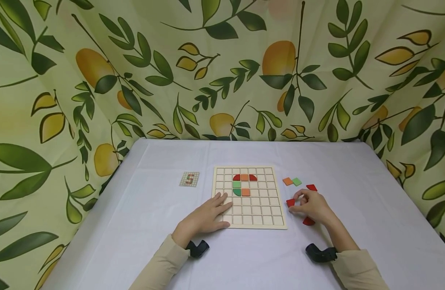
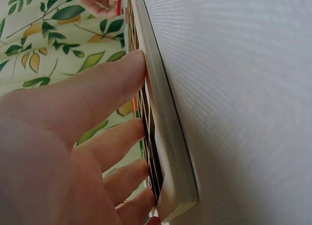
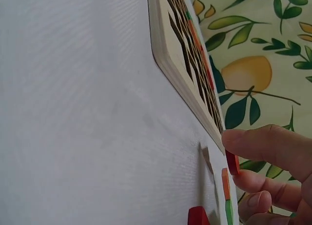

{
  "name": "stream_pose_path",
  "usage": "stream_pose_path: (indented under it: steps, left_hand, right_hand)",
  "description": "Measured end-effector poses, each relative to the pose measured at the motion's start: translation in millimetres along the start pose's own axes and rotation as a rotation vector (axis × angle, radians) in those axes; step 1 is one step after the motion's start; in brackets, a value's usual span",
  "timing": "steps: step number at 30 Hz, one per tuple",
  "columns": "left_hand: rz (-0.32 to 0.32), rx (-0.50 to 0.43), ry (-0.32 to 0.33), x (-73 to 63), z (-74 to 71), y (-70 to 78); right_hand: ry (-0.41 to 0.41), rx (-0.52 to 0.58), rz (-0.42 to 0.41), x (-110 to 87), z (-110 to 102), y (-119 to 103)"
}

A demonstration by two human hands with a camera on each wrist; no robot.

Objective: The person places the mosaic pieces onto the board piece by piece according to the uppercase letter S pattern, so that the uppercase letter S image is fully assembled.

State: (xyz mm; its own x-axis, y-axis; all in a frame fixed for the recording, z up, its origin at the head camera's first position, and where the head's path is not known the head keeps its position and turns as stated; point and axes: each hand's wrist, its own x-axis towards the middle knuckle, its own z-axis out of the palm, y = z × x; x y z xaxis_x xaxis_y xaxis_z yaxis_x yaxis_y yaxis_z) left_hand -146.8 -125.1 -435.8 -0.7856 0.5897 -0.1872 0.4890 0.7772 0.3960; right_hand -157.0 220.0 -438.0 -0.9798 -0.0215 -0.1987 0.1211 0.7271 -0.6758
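Observation:
A square wooden grid board (image 1: 257, 220) lies on the table. In its upper cells, red quarter-circle tiles (image 1: 253, 177) flank an orange square tile (image 1: 244, 177). Below these sit a green square tile (image 1: 236, 184), a green quarter-circle tile (image 1: 237, 192) and another orange square. My left hand (image 1: 204, 215) rests on the board's lower left with fingers spread; in the left wrist view the thumb (image 2: 122, 76) touches its edge. Just off the board's right side, my right hand (image 1: 313, 205) pinches a red tile (image 3: 232, 161) between thumb and index finger.
Right of the board lie an orange square (image 1: 288, 181), a green square (image 1: 296, 181) and a red piece (image 1: 311, 187). Another red piece (image 1: 308, 221) is beneath the right wrist. A small patterned card (image 1: 189, 179) lies to the left. A printed curtain (image 1: 222, 80) hangs behind the table.

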Motion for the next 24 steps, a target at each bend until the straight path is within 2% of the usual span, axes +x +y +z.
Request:
stream_pose_path:
  steps: [24]
  left_hand:
    - [-0.006, 0.012, -0.004, -0.5, -0.3, -0.1]
  right_hand:
    - [-0.029, 0.006, -0.098, 8.7, 6.1, -17.0]
